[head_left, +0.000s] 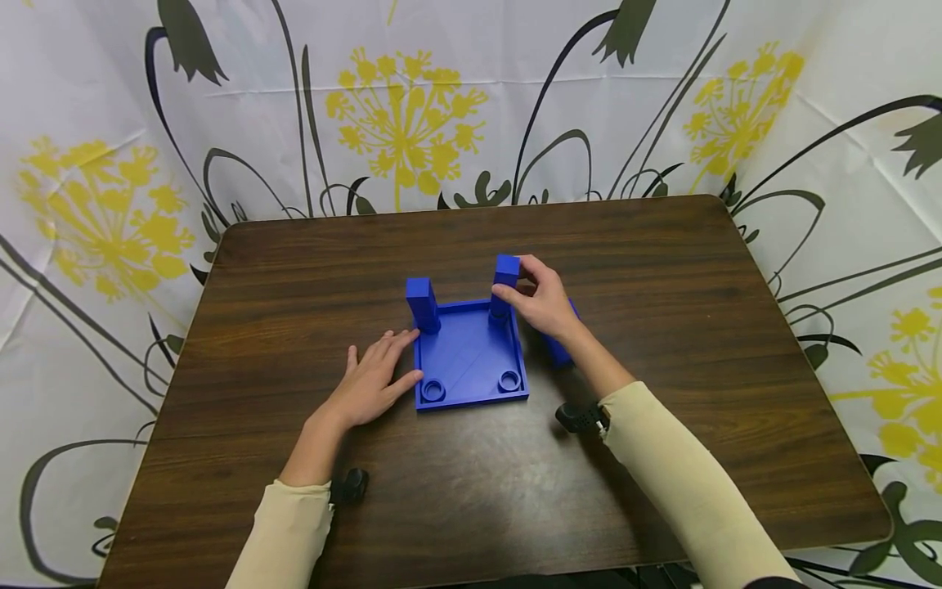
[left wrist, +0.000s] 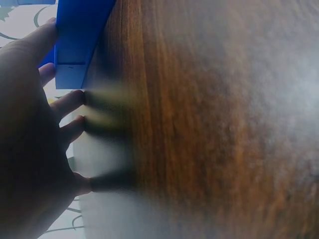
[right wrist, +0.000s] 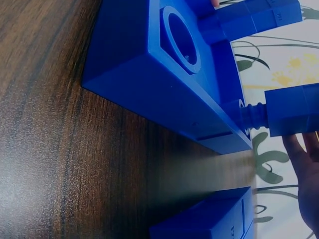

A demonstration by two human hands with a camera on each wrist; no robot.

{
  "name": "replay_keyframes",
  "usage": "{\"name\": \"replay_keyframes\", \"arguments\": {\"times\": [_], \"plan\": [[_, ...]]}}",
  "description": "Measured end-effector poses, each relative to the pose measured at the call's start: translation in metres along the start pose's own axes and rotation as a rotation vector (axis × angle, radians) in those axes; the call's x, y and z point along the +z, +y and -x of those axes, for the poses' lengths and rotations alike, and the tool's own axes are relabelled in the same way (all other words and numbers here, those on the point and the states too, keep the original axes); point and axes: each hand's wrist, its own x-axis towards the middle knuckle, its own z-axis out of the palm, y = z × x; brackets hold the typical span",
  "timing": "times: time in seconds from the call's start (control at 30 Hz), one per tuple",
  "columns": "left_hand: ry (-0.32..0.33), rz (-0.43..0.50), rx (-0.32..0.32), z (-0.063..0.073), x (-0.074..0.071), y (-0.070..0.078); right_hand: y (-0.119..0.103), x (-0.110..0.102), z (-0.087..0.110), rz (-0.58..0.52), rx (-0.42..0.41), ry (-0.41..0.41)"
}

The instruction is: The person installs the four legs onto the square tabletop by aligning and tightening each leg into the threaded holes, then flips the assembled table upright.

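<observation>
A blue square base point(head_left: 471, 352) with a raised rim lies on the wooden table. Its two near corners show round sockets point(head_left: 509, 381). At the far left corner a square blue post point(head_left: 421, 301) stands upright. My right hand point(head_left: 546, 301) pinches a second blue post point(head_left: 506, 270) between thumb and fingers over the far right corner. In the right wrist view, part of this post's threaded end point(right wrist: 256, 115) shows above the socket there. My left hand point(head_left: 374, 378) lies with fingers spread against the left edge of the base, thumb and fingertips at its side.
More blue post-shaped parts point(right wrist: 209, 219) lie on the table to the right of the base, partly hidden under my right wrist. The brown table point(head_left: 294, 262) ends at the back against a white curtain point(head_left: 257, 106) with a flower print.
</observation>
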Motion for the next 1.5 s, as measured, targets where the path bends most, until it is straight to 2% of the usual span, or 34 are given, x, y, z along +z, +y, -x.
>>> {"name": "replay_keyframes", "arguments": {"times": [0.77, 1.03, 1.3, 1.5], "plan": [[-0.001, -0.003, 0.001, 0.000, 0.000, -0.001, 0.002, -0.002, -0.001, 0.024, -0.034, -0.098], [-0.003, -0.002, -0.002, -0.001, 0.001, -0.002, 0.003, -0.007, -0.007, -0.061, -0.059, -0.218], [-0.002, -0.005, -0.002, -0.001, 0.001, -0.002, -0.004, -0.017, -0.010, -0.021, -0.003, -0.346], [-0.005, -0.007, -0.004, -0.001, 0.001, -0.001, -0.005, -0.019, -0.011, 0.012, 0.019, -0.371]]}}
